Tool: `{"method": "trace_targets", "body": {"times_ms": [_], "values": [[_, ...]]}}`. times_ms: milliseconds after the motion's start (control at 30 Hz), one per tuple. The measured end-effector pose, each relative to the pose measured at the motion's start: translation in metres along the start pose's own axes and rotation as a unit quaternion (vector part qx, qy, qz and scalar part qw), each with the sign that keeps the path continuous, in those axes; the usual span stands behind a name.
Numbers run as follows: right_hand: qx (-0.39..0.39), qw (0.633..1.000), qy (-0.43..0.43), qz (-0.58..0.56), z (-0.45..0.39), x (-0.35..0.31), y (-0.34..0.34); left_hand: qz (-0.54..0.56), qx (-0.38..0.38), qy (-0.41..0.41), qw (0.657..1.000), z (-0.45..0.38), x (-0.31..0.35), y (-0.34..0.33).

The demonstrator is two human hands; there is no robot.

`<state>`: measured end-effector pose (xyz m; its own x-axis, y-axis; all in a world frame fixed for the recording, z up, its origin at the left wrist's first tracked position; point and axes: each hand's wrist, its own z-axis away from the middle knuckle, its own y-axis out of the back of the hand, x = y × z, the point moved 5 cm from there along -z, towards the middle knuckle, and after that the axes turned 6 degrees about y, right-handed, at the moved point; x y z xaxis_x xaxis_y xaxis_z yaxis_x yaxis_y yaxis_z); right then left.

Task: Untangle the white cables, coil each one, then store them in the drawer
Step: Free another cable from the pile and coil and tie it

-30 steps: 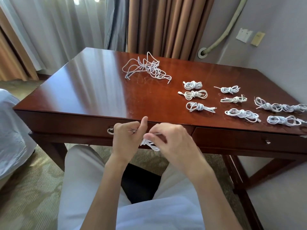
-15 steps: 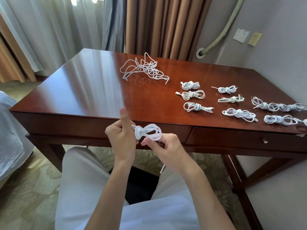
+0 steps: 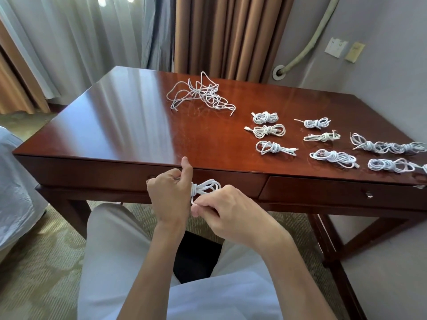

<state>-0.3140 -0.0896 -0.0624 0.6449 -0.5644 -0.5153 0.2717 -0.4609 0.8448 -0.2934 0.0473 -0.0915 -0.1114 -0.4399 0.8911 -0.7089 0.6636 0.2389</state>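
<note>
A white cable coil (image 3: 206,187) hangs in front of the desk's closed left drawer (image 3: 231,181), held by both hands. My left hand (image 3: 170,195) grips its left end, thumb up. Just below and to the right, my right hand (image 3: 227,210) pinches a strand of the same cable. On the desk top (image 3: 120,125) a loose tangle of white cables (image 3: 201,94) lies at the back centre. Several coiled white cables (image 3: 268,130) lie in rows to the right of it, reaching the desk's right edge.
The right drawer (image 3: 342,192) is closed, with a small metal knob (image 3: 369,194). Curtains hang behind the desk, and a grey wall with sockets and a hose stands at the right. My white-trousered legs are below, and a white-covered bed edge (image 3: 13,192) is at the left.
The cable between my hands went from a hidden bundle to a visible looped coil. My right hand dropped below the coil, and my left thumb now points up.
</note>
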Motion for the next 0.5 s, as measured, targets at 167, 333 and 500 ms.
{"method": "trace_targets", "body": {"times_ms": [167, 333, 500], "values": [[0.105, 0.994, -0.016, 0.018, -0.003, 0.009, 0.022, -0.024, -0.141, -0.092, 0.985, 0.007, -0.002, -0.014], [0.125, 0.988, -0.023, -0.086, 0.001, 0.032, 0.035, 0.122, -0.183, -0.040, 0.975, 0.014, 0.000, -0.017], [0.133, 0.946, -0.038, -0.293, 0.002, 0.054, 0.014, 0.225, -0.119, 0.045, 0.966, 0.014, 0.009, -0.010]]}}
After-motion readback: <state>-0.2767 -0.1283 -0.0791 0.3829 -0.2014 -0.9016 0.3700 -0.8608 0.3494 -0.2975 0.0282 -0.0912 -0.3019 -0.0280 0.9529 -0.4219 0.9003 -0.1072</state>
